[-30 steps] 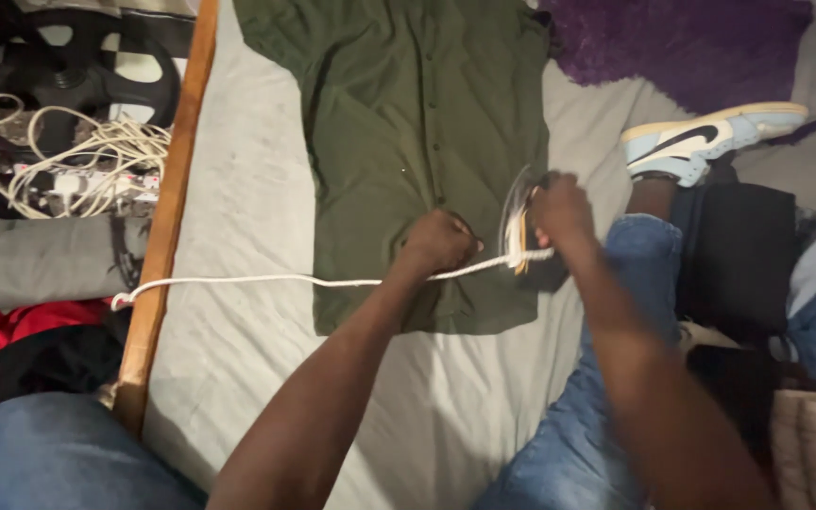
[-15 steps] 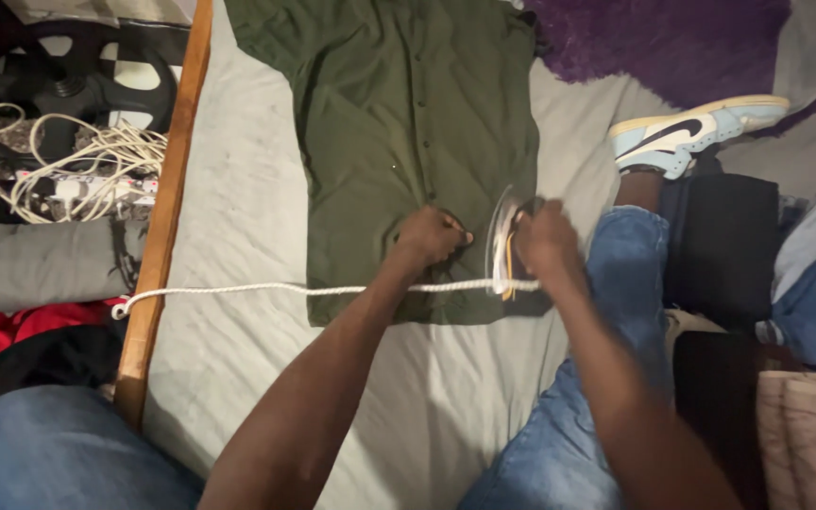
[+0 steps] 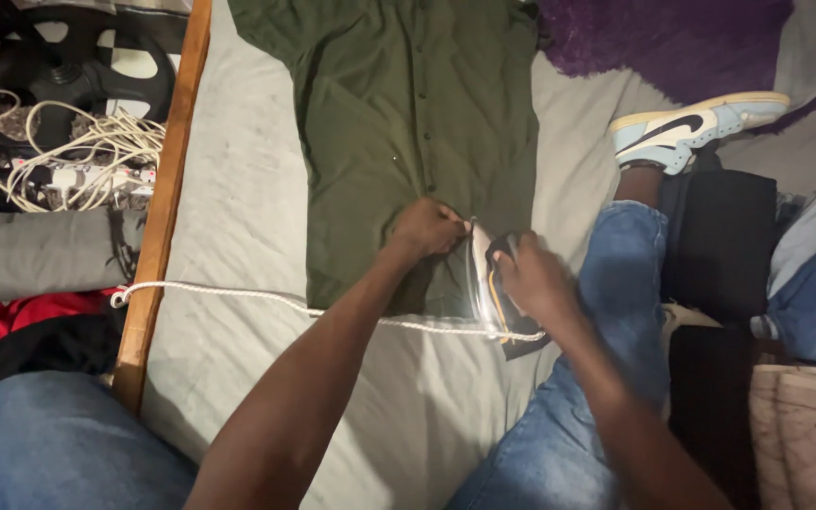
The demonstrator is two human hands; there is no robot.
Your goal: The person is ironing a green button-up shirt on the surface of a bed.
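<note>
On the grey sheet (image 3: pixel 238 189), a soft green shirt (image 3: pixel 408 113) lies flat; I judge it limp, easily bunched. My left hand (image 3: pixel 430 229) pinches its hem closed. My right hand (image 3: pixel 533 279) grips an iron (image 3: pixel 488 288), heavy and best held by its handle, white cord (image 3: pixel 238 295) trailing left past the wooden rail (image 3: pixel 164 208); open room lies there.

Open grey bed sheet (image 3: pixel 238 227) left of the green shirt (image 3: pixel 408 123), crossed by 1 taut white cord (image 3: pixel 238 295). Hemmed in left by the wooden bed rail (image 3: pixel 167 189), right by a bent denim knee (image 3: pixel 630 274) and sneaker (image 3: pixel 691 127).
</note>
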